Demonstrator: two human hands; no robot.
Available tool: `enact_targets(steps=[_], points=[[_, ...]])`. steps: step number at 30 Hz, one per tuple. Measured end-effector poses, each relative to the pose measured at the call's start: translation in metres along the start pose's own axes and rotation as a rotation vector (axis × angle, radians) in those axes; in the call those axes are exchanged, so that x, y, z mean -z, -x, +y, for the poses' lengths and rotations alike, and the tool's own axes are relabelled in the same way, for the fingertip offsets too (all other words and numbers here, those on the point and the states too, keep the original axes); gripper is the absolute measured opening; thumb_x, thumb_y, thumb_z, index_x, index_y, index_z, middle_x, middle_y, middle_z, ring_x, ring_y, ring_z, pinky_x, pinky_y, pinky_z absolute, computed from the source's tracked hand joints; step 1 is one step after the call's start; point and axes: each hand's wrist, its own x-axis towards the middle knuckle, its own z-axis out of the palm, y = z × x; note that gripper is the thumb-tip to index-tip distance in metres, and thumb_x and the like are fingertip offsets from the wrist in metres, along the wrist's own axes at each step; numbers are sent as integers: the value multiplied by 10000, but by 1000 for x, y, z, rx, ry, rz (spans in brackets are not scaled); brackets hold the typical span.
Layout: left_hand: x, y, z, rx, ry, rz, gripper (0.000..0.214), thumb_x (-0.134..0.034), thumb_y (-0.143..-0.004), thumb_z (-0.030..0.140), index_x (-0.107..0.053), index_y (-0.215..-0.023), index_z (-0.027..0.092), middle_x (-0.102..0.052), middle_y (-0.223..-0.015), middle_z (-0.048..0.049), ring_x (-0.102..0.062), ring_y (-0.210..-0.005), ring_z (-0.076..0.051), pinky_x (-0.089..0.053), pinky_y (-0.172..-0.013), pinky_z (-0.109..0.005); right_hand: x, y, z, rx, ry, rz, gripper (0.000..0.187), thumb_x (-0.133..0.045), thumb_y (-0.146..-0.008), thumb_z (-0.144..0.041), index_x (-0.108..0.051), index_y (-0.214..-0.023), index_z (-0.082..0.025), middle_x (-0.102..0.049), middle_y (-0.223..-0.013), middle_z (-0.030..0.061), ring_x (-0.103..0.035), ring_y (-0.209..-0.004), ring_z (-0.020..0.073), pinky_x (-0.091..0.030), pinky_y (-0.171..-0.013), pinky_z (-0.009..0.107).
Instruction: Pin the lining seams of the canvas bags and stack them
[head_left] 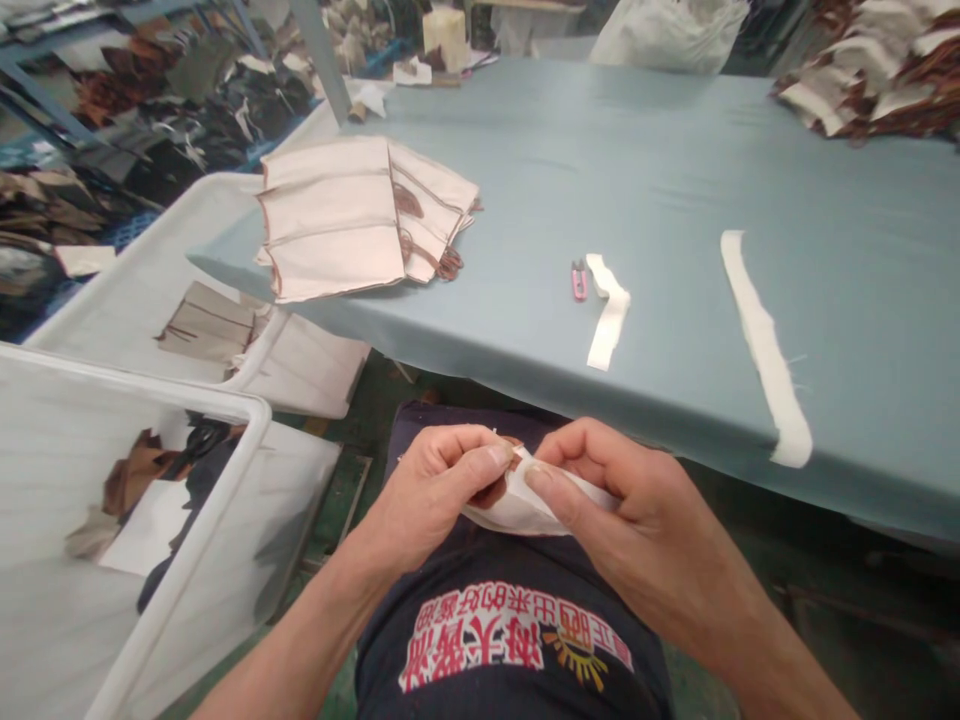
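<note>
Over my lap, my left hand [457,465] and my right hand [600,480] pinch a cream fabric piece [517,510] with brown trim. The left thumb and fingertips press on its brown-edged part. Close beside them, my right thumb lies on the pale cloth with the fingers curled behind. Much of the piece is hidden by the hands. On the table ahead lie pink thread snips [579,281] beside a folded cream strip [611,315]. A longer cream strip [765,345] is farther right, reaching to the table's front edge.
A stack of cream fabric pieces with brown edging [330,220] sits on the left of the blue-green table [525,200]. White bins [259,410] holding fabric stand at left. A brown and cream heap [877,70] and a white sack [671,30] are at the back.
</note>
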Motion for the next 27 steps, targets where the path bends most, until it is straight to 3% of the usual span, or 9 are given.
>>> enact_targets(steps=[17,24,27], points=[[6,-1,-11,21,-29,10,339,-619,-846,380,-511,-608,164,-429,-580,42,-325,-558,-90,-254,-535,-243,-15,-8,5,-149,81,-19,245,-565,-889,-438,-590,-746,-241,-521,-547,-41,-444,-493,129,-305,-477,239],[12,-1,-12,-13,-62,6,390,-611,-903,400,-494,-617,162,-414,-590,44,-324,-568,-88,-265,-543,-239,-21,-12,8,-157,86,-10,222,-571,-884,-429,-582,-766,-242,-548,-586,-37,-468,-528,134,-315,-510,247],[13,1,-11,-31,-83,15,413,-595,-933,439,-557,-650,141,-456,-608,32,-356,-582,-90,-287,-556,-231,-22,-13,10,-159,66,-10,235,-566,-889,-443,-572,-771,-240,-538,-570,-42,-465,-522,133,-303,-506,247]])
